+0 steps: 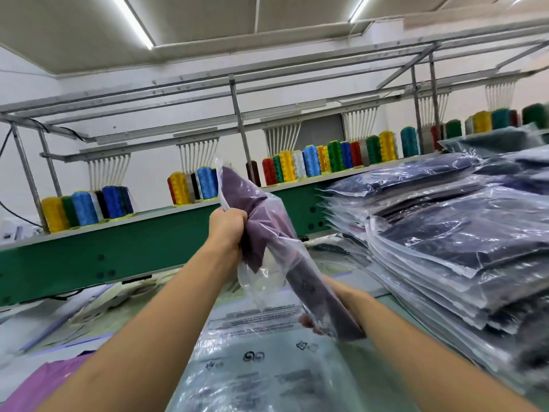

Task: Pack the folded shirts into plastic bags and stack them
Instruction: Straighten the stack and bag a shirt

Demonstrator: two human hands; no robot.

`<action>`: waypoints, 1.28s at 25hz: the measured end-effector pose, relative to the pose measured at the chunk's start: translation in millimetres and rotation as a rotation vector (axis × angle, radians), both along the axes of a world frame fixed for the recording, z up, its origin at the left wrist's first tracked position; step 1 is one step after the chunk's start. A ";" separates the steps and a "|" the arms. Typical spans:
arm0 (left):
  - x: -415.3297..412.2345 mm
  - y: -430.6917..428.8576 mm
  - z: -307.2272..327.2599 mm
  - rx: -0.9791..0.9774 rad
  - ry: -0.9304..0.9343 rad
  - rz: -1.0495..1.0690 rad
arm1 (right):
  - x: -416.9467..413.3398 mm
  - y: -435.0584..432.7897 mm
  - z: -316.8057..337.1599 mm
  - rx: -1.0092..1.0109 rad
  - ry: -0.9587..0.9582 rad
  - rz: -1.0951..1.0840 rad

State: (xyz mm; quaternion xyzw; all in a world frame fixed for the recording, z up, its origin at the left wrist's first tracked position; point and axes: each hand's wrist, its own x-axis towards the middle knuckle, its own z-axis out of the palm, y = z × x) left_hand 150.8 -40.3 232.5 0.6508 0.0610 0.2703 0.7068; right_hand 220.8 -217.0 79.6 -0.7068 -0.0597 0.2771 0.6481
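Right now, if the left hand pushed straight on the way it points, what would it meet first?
Past the bagged shirt the left hand grips, probably the thread cones on the green machine; depth is unclear.

The pale green table in front of me carries a tall, slanting stack of bagged dark shirts along its right edge, reaching toward the far right corner. Flat in the middle, running to the near edge, lie clear printed plastic bags, one on another. At my near left corner a pink shirt lies unbagged. Further along the left side, loose pale sheets lie scattered, too blurred for me to tell apart.
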 end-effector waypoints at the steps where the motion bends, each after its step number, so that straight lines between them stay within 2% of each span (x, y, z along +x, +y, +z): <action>1: 1.8 -1.8 2.1 0.006 0.003 -0.009 | 0.6 -1.7 4.1 -0.035 -0.084 -0.008; 6: 4.6 3.1 12.9 -0.059 0.010 0.036 | -7.3 -18.7 79.3 -0.254 -0.637 -0.233; 8: 2.5 -7.1 22.4 -0.119 -0.019 0.017 | -14.6 -40.0 113.0 -0.358 -0.789 -0.315; 11: -3.3 -30.3 38.6 -0.174 -0.077 -0.060 | -24.4 -83.1 157.3 -0.391 -0.945 -0.397; 15: 0.5 -78.1 33.1 -0.059 -0.019 -0.169 | -20.6 -167.0 178.7 -0.524 -0.915 -0.549; 19: 19.1 -148.3 4.4 -0.008 0.106 -0.329 | -1.8 -257.0 168.2 -0.890 -0.875 -0.661; 24: 49.7 -224.6 -23.7 0.033 0.163 -0.515 | 29.2 -337.5 147.1 -1.121 -0.820 -0.723; 27: 74.0 -245.2 -31.2 0.155 0.220 -0.565 | 50.7 -373.7 135.2 -1.219 -0.796 -0.768; 28: 81.4 -249.2 -33.5 0.250 0.250 -0.559 | 58.5 -384.0 131.5 -1.256 -0.774 -0.766; 30: 94.4 -255.3 -40.5 0.612 0.305 -0.435 | 70.6 -402.3 126.7 -1.315 -0.730 -0.763; 32: 102.1 -258.8 -44.1 1.036 0.334 -0.196 | 81.7 -414.4 124.2 -1.380 -0.730 -0.788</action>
